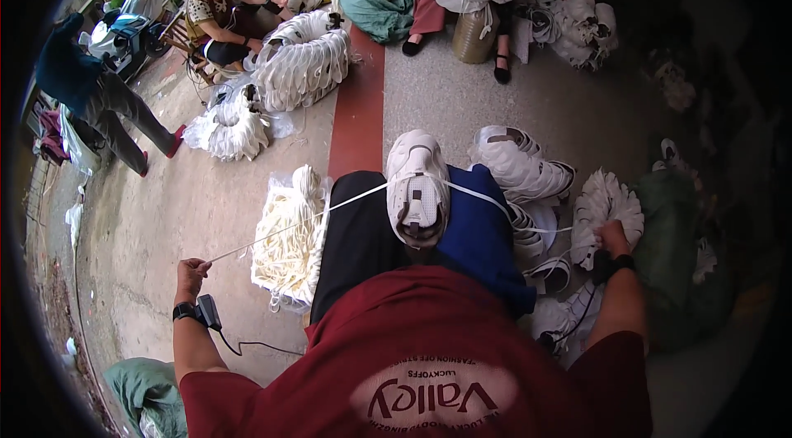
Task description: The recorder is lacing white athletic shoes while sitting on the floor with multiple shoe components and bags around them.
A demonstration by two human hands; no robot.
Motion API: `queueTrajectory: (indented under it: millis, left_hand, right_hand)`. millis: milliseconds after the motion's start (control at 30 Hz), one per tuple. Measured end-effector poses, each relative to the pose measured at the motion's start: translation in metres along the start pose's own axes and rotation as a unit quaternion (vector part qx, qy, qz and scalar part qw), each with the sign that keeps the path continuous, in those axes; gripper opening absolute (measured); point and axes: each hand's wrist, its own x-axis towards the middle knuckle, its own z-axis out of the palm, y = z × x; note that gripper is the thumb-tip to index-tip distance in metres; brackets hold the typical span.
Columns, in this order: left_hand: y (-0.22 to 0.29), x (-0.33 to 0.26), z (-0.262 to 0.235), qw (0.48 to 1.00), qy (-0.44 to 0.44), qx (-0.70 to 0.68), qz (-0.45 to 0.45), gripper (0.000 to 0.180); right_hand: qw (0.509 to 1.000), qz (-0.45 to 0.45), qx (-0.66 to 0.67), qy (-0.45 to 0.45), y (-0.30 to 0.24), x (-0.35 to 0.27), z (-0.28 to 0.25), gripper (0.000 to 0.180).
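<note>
A white sneaker (418, 157) with grey and dark trim rests on my lap, between my thighs. A long white shoelace (355, 200) runs across it and is pulled out to both sides. Far out to the left, my left hand (192, 271) pinches one end of the lace, which is stretched straight. On the right, my right hand (612, 240) is closed around the other stretch of lace, beside a fanned bundle of white shoe pieces (609, 205). Its fingertips are partly hidden. Both wrists wear dark bands.
A tray of cream laces (289, 244) stands by my left leg. White sneakers (524, 166) are stacked at my right, near a green sack (681, 248). Ahead, two people sit among shoe bundles (301, 67); another person (99, 91) stands at left.
</note>
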Motion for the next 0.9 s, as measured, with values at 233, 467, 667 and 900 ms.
queueTrajectory:
  millis: [233,467,667,900]
  left_hand:
    - [0.093,-0.011,0.13,0.96,-0.185,-0.169,-0.129,0.031]
    - [0.266,-0.04,0.217,0.823,-0.428,-0.37,0.048,0.019]
    - [0.319,-0.052,0.236,0.836,-0.452,-0.271,0.152,0.021]
    - [0.304,-0.042,0.246,0.834,-0.443,-0.3,0.135,0.022]
  right_hand:
    - [0.884,-0.188,-0.021,-0.428,-0.159,-0.125,0.24,0.012]
    - [0.887,-0.39,-0.093,-0.229,-0.187,-0.121,0.341,0.018]
    - [0.802,-0.595,-0.049,-0.003,-0.164,-0.11,0.373,0.017]
    - [0.867,-0.457,-0.13,-0.15,-0.175,-0.117,0.365,0.013]
